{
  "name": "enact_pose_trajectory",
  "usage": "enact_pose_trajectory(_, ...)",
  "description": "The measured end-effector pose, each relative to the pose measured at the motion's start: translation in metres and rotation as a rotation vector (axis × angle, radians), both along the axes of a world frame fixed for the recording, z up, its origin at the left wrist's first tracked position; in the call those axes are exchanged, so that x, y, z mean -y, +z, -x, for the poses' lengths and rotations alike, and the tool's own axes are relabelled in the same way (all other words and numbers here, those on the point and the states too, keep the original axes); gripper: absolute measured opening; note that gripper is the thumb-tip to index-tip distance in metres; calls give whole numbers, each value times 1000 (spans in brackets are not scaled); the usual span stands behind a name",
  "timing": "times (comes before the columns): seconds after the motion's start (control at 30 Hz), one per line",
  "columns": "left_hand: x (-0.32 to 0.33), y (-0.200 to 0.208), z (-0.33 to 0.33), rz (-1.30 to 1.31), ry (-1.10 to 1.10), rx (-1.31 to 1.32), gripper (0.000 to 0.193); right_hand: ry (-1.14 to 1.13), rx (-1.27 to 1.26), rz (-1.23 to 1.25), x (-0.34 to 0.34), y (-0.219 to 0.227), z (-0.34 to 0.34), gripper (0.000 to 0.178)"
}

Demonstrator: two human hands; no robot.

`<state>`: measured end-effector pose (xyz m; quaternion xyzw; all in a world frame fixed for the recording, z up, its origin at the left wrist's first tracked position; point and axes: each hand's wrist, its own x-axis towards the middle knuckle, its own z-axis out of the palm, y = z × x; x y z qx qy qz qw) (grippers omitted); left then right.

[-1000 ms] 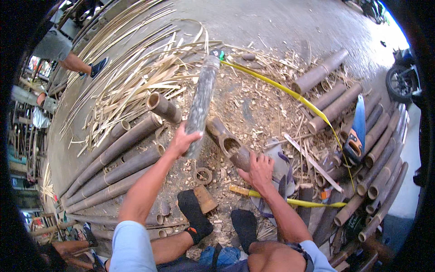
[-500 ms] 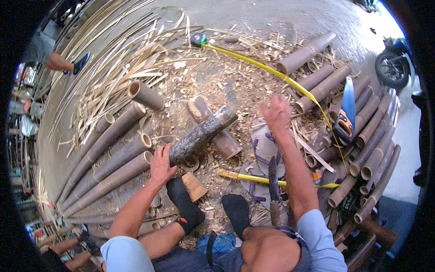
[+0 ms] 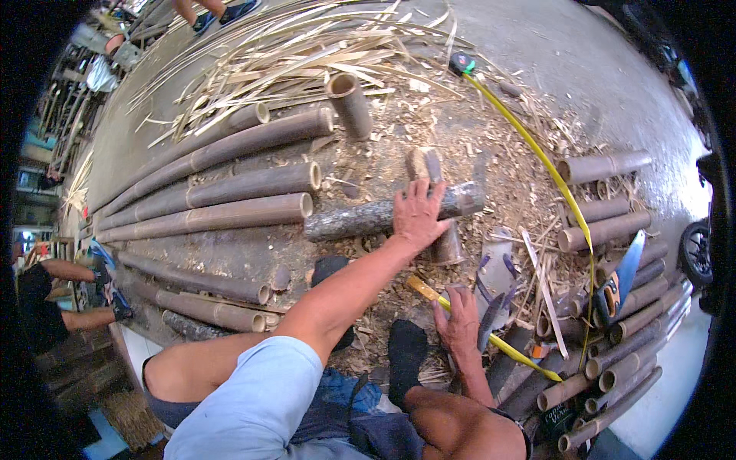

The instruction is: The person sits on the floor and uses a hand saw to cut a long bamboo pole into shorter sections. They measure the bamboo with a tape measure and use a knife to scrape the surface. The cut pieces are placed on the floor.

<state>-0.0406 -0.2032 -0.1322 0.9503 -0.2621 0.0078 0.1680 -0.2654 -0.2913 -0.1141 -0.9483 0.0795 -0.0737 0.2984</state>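
Head: left hand [image 3: 416, 218] (fingers spread) atop mottled pole [image 3: 349, 221]; right hand [image 3: 460, 328] curled, grip unclear.

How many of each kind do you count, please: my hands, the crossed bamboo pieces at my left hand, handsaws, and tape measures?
Your hands: 2 (left hand, right hand)
Crossed bamboo pieces: 2 (mottled piece above, brown piece below)
Handsaw: 1
Tape measure: 1
Total: 6

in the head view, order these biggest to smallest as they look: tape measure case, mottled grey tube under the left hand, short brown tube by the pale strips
1. Mottled grey tube
2. Short brown tube
3. Tape measure case
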Motion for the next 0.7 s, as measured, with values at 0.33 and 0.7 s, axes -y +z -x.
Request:
enact_pose_trajectory(0.33,-12,2,-33,89,-372,-173,73,-155,-21,-12,63,15,-20,34)
enact_pose_trajectory(0.7,20,13,-44,147,-358,-363,80,-331,-171,-263,-2,46,96,31)
